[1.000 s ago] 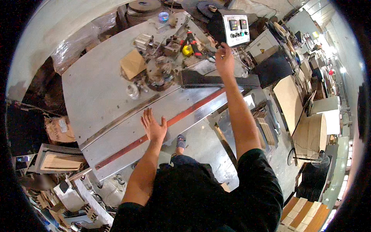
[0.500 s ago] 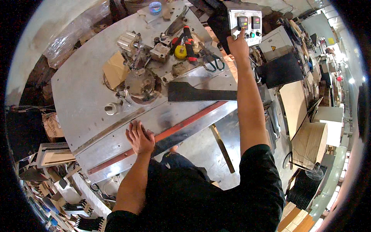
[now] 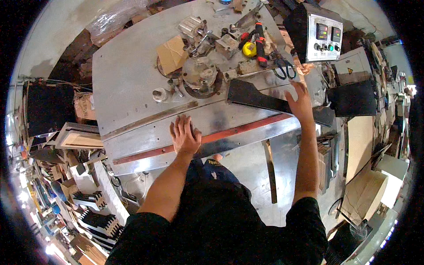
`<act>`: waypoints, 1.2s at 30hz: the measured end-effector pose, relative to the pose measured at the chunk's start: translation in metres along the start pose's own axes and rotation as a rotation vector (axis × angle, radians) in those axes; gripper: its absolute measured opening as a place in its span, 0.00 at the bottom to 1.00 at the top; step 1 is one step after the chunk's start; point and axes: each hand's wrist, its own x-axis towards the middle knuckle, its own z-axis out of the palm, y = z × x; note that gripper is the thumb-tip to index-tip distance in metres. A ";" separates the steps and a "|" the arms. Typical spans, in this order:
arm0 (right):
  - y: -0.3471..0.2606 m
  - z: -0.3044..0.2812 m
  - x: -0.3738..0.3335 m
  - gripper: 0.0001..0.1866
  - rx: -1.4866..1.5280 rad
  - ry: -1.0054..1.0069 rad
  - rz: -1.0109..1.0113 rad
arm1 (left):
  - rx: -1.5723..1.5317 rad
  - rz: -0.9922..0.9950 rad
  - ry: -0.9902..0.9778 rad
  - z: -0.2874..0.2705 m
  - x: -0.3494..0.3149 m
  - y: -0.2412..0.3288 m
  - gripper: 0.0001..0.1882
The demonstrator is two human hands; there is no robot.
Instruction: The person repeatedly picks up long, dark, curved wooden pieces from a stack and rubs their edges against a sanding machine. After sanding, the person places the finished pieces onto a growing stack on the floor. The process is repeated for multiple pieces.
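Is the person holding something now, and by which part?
Nothing is held. The left hand lies flat and open on the metal table; the right hand is open over the black flat piece.

Two hands (image 3: 184, 134), one scissors (image 3: 282, 68)

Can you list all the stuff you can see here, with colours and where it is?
metal table: one, grey, middle
red strip: one, red, along table's near edge
black sheet: one, black, on table right
cardboard piece: one, brown, table top
control box: one, grey, upper right
scissors: one pair, black, near box
yellow round thing: one, yellow, table top
left hand: flat on table edge
right hand: open, over black sheet
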 end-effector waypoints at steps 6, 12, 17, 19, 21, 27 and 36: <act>-0.006 -0.012 -0.048 0.39 -0.114 -0.228 -0.026 | -0.010 0.005 0.050 -0.004 0.002 0.000 0.34; 0.000 -0.004 -0.053 0.41 -0.149 -0.221 -0.039 | -0.020 0.005 0.084 -0.004 0.001 0.004 0.34; 0.003 0.006 -0.060 0.38 -0.160 -0.112 -0.086 | -0.024 0.006 0.054 -0.003 0.001 0.001 0.35; -0.001 0.004 -0.065 0.37 -0.186 -0.103 -0.060 | -0.027 0.019 0.064 -0.002 0.001 0.002 0.35; -0.007 0.002 -0.068 0.37 -0.208 -0.079 -0.047 | -0.016 -0.003 0.030 -0.008 0.001 0.005 0.35; -0.003 0.007 -0.081 0.36 -0.239 -0.087 -0.070 | -0.011 -0.002 0.031 -0.004 0.002 0.001 0.36; -0.040 0.023 -0.121 0.36 -0.169 -0.049 -0.195 | -0.022 -0.034 0.071 -0.004 0.001 0.008 0.34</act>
